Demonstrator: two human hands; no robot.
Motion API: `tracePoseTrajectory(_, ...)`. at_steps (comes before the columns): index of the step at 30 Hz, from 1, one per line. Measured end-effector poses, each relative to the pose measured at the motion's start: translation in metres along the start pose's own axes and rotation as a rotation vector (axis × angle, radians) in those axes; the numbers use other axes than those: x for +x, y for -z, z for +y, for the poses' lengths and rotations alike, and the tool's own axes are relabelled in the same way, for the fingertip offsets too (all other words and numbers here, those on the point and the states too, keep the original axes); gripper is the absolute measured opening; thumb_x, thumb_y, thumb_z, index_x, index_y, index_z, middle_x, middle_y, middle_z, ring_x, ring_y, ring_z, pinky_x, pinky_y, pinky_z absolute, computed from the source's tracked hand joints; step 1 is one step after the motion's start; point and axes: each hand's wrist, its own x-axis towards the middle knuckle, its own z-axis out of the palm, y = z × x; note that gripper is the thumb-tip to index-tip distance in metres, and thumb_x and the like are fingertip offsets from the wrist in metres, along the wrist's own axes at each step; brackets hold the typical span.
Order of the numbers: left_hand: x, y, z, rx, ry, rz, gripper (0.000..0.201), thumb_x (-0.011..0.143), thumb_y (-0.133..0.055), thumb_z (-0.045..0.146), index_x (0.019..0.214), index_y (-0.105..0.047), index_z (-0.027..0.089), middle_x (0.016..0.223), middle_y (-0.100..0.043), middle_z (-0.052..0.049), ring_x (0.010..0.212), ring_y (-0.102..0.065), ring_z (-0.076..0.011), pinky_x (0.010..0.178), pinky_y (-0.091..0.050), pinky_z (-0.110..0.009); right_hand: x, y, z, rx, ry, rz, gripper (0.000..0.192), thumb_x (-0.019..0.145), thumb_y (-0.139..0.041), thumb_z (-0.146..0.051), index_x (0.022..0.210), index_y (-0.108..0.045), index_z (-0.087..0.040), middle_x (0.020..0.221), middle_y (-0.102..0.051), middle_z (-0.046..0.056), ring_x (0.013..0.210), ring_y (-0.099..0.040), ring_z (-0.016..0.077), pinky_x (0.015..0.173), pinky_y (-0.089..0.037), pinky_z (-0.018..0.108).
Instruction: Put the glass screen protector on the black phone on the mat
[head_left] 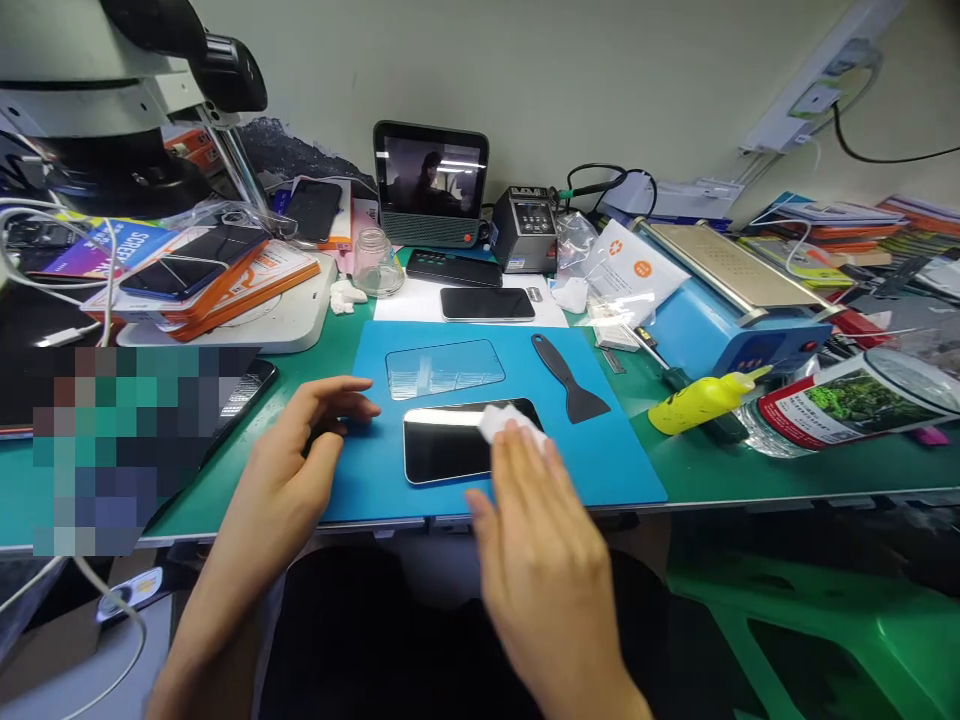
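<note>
A black phone (442, 445) lies screen up on a blue work mat (615, 460). My right hand (540, 540) presses a small white wipe (504, 420) onto the phone's right half. My left hand (300, 450) rests on the mat just left of the phone, fingers apart and holding nothing. A clear glass screen protector (444, 367) lies on the mat behind the phone. A black plastic scraper (570, 378) lies to the right of it.
Behind the mat lie two more phones (486, 303) on white paper, a glass jar (375, 262) and a small monitor (430, 183). A blue heating machine (720, 300), a yellow glue bottle (701, 398) and a labelled can (855, 400) stand right. Boxes and a microscope (112, 90) crowd the left.
</note>
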Motion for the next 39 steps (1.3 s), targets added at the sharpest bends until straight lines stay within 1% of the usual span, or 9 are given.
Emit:
tracePoseTrajectory(3, 0.000, 0.000, -0.001, 0.004, -0.014, -0.012, 0.041, 0.098, -0.047, 0.016, 0.134, -0.061, 0.030, 0.118, -0.073, -0.002, 0.115, -0.068, -0.0215, 0.105, -0.048, -0.040, 0.003, -0.008, -0.041, 0.156, 0.060, 0.001, 0.053, 0.110, -0.054, -0.036, 0.145, -0.063, 0.003, 0.156, -0.059, 0.023, 0.147, -0.058, 0.0366, 0.121, -0.054, 0.048)
tracePoseTrajectory(5, 0.000, 0.000, -0.001, 0.015, -0.018, -0.014, 0.041, 0.098, -0.047, 0.016, 0.134, -0.062, 0.030, 0.118, -0.073, -0.002, 0.114, -0.068, -0.0219, 0.106, -0.048, -0.041, 0.003, -0.008, -0.052, 0.234, 0.088, 0.001, 0.051, 0.109, -0.055, -0.033, 0.145, -0.064, 0.002, 0.157, -0.059, 0.021, 0.149, -0.055, 0.0342, 0.125, -0.050, 0.047)
tracePoseTrajectory(11, 0.000, -0.001, 0.002, 0.019, -0.001, 0.008, 0.042, 0.098, -0.046, 0.016, 0.134, -0.062, 0.032, 0.119, -0.074, -0.001, 0.120, -0.068, -0.0238, 0.106, -0.050, -0.042, -0.014, 0.007, 0.005, 0.111, 0.036, -0.013, 0.048, 0.107, -0.056, -0.018, 0.151, -0.057, 0.001, 0.158, -0.059, 0.020, 0.152, -0.053, 0.0321, 0.130, -0.042, 0.053)
tracePoseTrajectory(13, 0.000, -0.001, 0.003, 0.015, -0.015, 0.009, 0.043, 0.098, -0.046, 0.016, 0.134, -0.062, 0.031, 0.118, -0.075, -0.002, 0.120, -0.068, -0.0239, 0.105, -0.051, -0.042, -0.017, 0.008, 0.014, 0.057, -0.003, -0.005, 0.051, 0.108, -0.055, -0.020, 0.154, -0.054, 0.001, 0.159, -0.057, 0.021, 0.152, -0.052, 0.0333, 0.130, -0.042, 0.055)
tracePoseTrajectory(17, 0.001, -0.001, 0.002, 0.015, -0.027, 0.012, 0.042, 0.096, -0.047, 0.017, 0.134, -0.062, 0.028, 0.117, -0.075, -0.004, 0.115, -0.069, -0.0233, 0.105, -0.051, -0.041, -0.012, -0.003, -0.023, 0.109, 0.062, -0.025, 0.054, 0.109, -0.054, -0.028, 0.151, -0.056, 0.004, 0.160, -0.054, 0.023, 0.153, -0.051, 0.0365, 0.126, -0.048, 0.053)
tracePoseTrajectory(21, 0.001, -0.001, 0.001, 0.014, -0.030, 0.001, 0.043, 0.095, -0.048, 0.017, 0.134, -0.062, 0.027, 0.118, -0.074, -0.004, 0.113, -0.069, -0.0230, 0.104, -0.052, -0.040, -0.006, -0.008, -0.055, 0.227, 0.130, -0.021, 0.052, 0.109, -0.052, -0.031, 0.148, -0.060, 0.003, 0.161, -0.055, 0.021, 0.154, -0.049, 0.0329, 0.127, -0.046, 0.046)
tracePoseTrajectory(28, 0.001, 0.000, 0.000, 0.017, -0.033, 0.003, 0.044, 0.096, -0.048, 0.017, 0.135, -0.062, 0.030, 0.118, -0.075, -0.003, 0.117, -0.070, -0.0234, 0.105, -0.051, -0.040, -0.014, 0.004, -0.008, 0.098, 0.067, -0.050, 0.052, 0.109, -0.053, -0.022, 0.154, -0.053, 0.002, 0.162, -0.054, 0.020, 0.157, -0.046, 0.0315, 0.130, -0.042, 0.052)
tracePoseTrajectory(35, 0.001, 0.000, 0.004, 0.015, -0.033, -0.001, 0.041, 0.097, -0.046, 0.016, 0.133, -0.062, 0.026, 0.117, -0.075, -0.003, 0.113, -0.070, -0.0226, 0.104, -0.053, -0.039, -0.005, -0.004, -0.047, 0.223, 0.152, -0.051, 0.050, 0.108, -0.054, -0.026, 0.150, -0.059, 0.001, 0.162, -0.054, 0.018, 0.155, -0.049, 0.0304, 0.129, -0.044, 0.045)
tracePoseTrajectory(39, 0.000, 0.000, 0.006, 0.034, -0.007, -0.030, 0.040, 0.101, -0.042, 0.016, 0.135, -0.060, 0.027, 0.119, -0.073, -0.003, 0.119, -0.067, -0.0224, 0.108, -0.051, -0.040, -0.014, 0.004, -0.021, 0.167, 0.122, -0.069, 0.049, 0.107, -0.054, -0.019, 0.152, -0.057, 0.001, 0.162, -0.054, 0.018, 0.158, -0.045, 0.0290, 0.130, -0.043, 0.048)
